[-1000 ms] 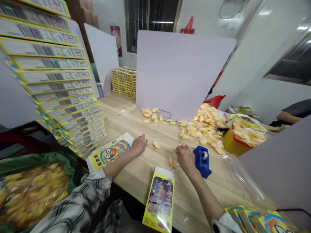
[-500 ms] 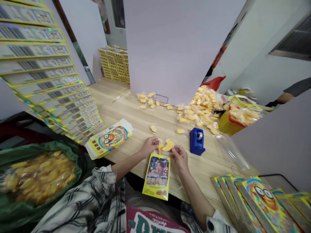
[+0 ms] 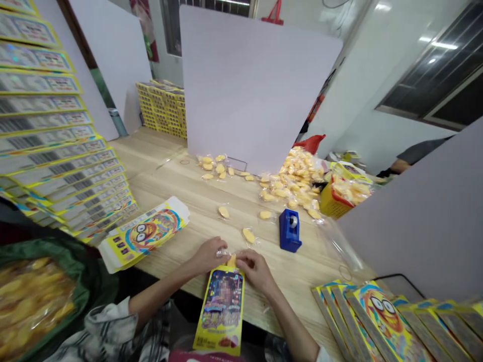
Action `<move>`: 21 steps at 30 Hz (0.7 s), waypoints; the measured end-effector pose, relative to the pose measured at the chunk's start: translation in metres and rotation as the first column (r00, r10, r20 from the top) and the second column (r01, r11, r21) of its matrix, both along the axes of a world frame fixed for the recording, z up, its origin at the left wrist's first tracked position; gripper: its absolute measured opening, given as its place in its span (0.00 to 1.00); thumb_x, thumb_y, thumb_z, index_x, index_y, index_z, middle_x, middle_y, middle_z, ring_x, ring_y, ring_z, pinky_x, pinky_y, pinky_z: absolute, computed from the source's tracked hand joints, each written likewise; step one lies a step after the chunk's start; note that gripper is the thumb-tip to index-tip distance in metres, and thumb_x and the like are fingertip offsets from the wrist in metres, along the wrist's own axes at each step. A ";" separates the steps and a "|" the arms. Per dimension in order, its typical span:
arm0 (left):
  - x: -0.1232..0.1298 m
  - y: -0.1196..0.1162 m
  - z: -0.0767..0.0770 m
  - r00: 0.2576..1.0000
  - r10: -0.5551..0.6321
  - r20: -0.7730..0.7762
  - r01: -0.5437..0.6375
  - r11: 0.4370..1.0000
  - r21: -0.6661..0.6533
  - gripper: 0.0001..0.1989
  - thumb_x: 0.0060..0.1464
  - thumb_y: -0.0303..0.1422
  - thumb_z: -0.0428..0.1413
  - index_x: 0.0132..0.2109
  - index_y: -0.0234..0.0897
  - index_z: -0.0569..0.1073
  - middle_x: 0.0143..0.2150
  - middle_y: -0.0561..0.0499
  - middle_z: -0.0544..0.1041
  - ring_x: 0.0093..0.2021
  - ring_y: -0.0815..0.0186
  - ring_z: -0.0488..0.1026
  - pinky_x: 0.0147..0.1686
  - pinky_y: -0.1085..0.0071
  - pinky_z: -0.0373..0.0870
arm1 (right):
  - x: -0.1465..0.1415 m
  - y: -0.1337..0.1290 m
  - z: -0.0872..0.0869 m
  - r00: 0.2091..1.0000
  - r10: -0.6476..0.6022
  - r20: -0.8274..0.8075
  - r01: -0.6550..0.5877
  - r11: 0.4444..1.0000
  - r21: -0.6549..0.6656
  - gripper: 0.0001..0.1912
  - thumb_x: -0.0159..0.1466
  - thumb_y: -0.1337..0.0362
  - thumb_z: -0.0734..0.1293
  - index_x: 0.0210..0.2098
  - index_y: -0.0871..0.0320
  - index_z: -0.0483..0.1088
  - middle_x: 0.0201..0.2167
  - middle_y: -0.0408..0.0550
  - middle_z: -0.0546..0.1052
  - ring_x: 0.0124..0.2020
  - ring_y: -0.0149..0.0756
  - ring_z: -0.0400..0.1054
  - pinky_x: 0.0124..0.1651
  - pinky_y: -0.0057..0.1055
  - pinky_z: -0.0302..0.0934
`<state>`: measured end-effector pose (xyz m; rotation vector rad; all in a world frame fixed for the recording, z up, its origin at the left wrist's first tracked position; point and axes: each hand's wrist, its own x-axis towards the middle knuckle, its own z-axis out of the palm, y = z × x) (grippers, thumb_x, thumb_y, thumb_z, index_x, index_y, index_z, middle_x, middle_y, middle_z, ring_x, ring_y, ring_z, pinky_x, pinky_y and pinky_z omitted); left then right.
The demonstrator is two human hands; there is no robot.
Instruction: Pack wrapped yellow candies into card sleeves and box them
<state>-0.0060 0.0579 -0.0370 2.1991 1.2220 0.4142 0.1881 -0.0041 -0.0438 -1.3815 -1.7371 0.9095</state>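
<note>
Centrally, in the lower part of the frame, a wrapped yellow piece (image 3: pixel 231 261) was positioned at the upper end of a yellow box (image 3: pixel 222 311); you could not tell whether any of it was inside. Your left hand (image 3: pixel 210 257) had its fingers curled together, pinching the clear wrapper. Your right hand (image 3: pixel 255 269) had its thumb and fingers drawn nearly together at the opposite side of the piece. The box lay face up at the near edge of the worktop (image 3: pixel 302 276), its lower end extending past that edge.

Three loose pieces (image 3: pixel 248 235) lay apart from one another near the frame centre. A blue tape dispenser (image 3: pixel 290 232) stood right of them, with a heap of wrapped pieces (image 3: pixel 298 176) behind it. Flat cartons (image 3: pixel 145 234) lay left of your hands; a row of leaning boxes (image 3: pixel 381 317) occupied the lower right of the frame.
</note>
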 end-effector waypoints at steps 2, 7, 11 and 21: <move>-0.002 -0.009 0.000 0.998 -0.011 -0.064 0.013 1.000 0.025 0.11 0.46 0.34 0.57 0.37 0.33 0.73 0.34 0.48 0.72 0.35 0.62 0.69 0.37 0.69 0.63 | -0.001 -0.004 0.006 0.994 0.091 0.054 -0.090 0.996 -0.007 0.14 0.61 0.60 0.65 0.22 0.58 0.73 0.20 0.42 0.68 0.26 0.32 0.61 0.30 0.27 0.53; -0.008 -0.015 0.009 0.988 -0.082 -0.134 0.091 0.994 0.059 0.10 0.50 0.37 0.55 0.28 0.35 0.74 0.33 0.46 0.74 0.38 0.60 0.71 0.42 0.66 0.62 | 0.006 0.002 0.009 0.963 0.264 0.058 -0.262 0.964 -0.045 0.15 0.61 0.57 0.66 0.22 0.58 0.73 0.25 0.43 0.71 0.25 0.29 0.62 0.28 0.25 0.54; -0.008 0.032 0.019 0.978 0.192 -0.084 -0.190 0.981 0.037 0.15 0.57 0.41 0.50 0.34 0.34 0.74 0.33 0.47 0.75 0.37 0.62 0.72 0.39 0.70 0.64 | 0.022 0.040 0.007 0.994 -0.096 0.059 0.094 0.995 0.038 0.10 0.59 0.58 0.66 0.35 0.58 0.74 0.37 0.50 0.73 0.30 0.34 0.67 0.31 0.28 0.60; 0.023 0.128 0.014 0.875 0.477 -0.075 -0.480 0.877 -0.013 0.13 0.38 0.24 0.60 0.35 0.35 0.71 0.38 0.43 0.75 0.45 0.54 0.71 0.41 0.67 0.65 | 0.026 0.088 -0.006 0.901 -0.373 0.223 0.402 0.910 -0.102 0.15 0.45 0.64 0.72 0.31 0.55 0.66 0.21 0.40 0.68 0.26 0.38 0.65 0.30 0.29 0.55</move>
